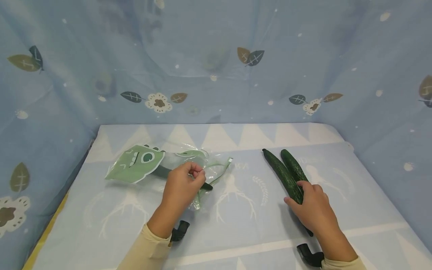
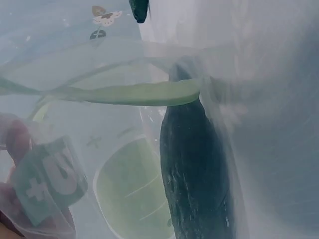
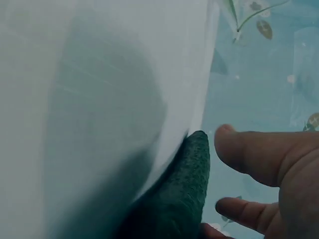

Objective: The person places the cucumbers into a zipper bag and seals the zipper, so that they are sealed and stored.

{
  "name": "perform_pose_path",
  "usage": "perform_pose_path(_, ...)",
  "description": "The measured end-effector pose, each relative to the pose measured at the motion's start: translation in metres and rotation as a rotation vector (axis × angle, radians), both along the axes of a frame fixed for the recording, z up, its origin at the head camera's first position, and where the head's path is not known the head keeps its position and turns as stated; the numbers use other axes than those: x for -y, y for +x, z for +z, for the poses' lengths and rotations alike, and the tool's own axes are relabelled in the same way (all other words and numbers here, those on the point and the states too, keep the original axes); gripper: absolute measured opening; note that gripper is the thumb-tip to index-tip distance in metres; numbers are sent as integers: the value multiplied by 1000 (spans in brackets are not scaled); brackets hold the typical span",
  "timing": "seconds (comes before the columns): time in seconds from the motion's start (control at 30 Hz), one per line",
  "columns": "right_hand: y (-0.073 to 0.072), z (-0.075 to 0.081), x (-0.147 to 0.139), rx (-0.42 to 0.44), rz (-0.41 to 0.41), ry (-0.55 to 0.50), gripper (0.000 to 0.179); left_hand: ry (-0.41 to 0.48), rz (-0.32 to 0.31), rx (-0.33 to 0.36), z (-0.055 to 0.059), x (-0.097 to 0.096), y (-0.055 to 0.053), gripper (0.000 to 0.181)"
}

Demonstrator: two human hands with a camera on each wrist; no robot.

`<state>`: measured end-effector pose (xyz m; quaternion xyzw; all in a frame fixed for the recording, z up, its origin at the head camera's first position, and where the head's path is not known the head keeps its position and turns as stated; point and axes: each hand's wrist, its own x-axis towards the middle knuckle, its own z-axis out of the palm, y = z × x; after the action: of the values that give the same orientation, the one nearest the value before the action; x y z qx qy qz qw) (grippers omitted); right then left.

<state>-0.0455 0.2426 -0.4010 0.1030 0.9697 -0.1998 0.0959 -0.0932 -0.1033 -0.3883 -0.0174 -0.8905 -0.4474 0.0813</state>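
Observation:
My left hand (image 1: 182, 182) pinches the edge of a clear plastic bag (image 1: 218, 170) printed with a green cartoon face. Inside the bag lies a dark green cucumber (image 2: 192, 164), partly hidden by my hand in the head view. The bag's pale green band (image 2: 134, 93) crosses over this cucumber in the left wrist view. At the right, two more cucumbers lie side by side, a left one (image 1: 280, 170) and a right one (image 1: 293, 165). My right hand (image 1: 314, 204) is over their near part, thumb and fingers spread; a gap shows between thumb and cucumber in the right wrist view.
A pale blue patterned cloth (image 1: 249, 228) covers the table. Blue printed curtains (image 1: 216, 86) stand behind and at both sides. Black wrist-camera mounts (image 1: 310, 255) sit under both wrists. A yellow edge (image 1: 45, 234) runs along the table's left side.

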Motion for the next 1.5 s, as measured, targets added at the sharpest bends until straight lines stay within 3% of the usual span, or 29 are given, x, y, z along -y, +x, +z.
perform_pose_path(0.17, -7, -8, -2, 23, 33, 33, 82, 49, -17, 5, -2, 2, -1, 6)
perform_pose_path(0.43, -19, -11, -1, 115, 38, 111, 91, 19, -28, 3, 3, 5, 3, 5)
perform_pose_path(0.67, -19, -12, -1, 132, 37, 147, 79, -2, -26, 2, 6, 7, 0, 4)
perform_pose_path(0.83, -8, -7, -4, 102, 42, 45, 72, 4, -30, 7, 6, 5, -1, 5)
perform_pose_path(1.0, 15, 6, -1, 89, 137, -85, 74, 18, -17, 36, 6, 6, 1, 6)
perform_pose_path(1.2, 34, 8, 20, -9, 234, -175, 60, 11, -13, 25, 3, 8, 2, 6)
perform_pose_path(1.33, 31, 1, 40, -62, 299, -239, 51, 11, -20, 24, 2, 9, 3, 6)
perform_pose_path(1.5, 14, -7, 70, -80, 324, -293, 44, 8, -43, 5, 3, 8, 3, 7)
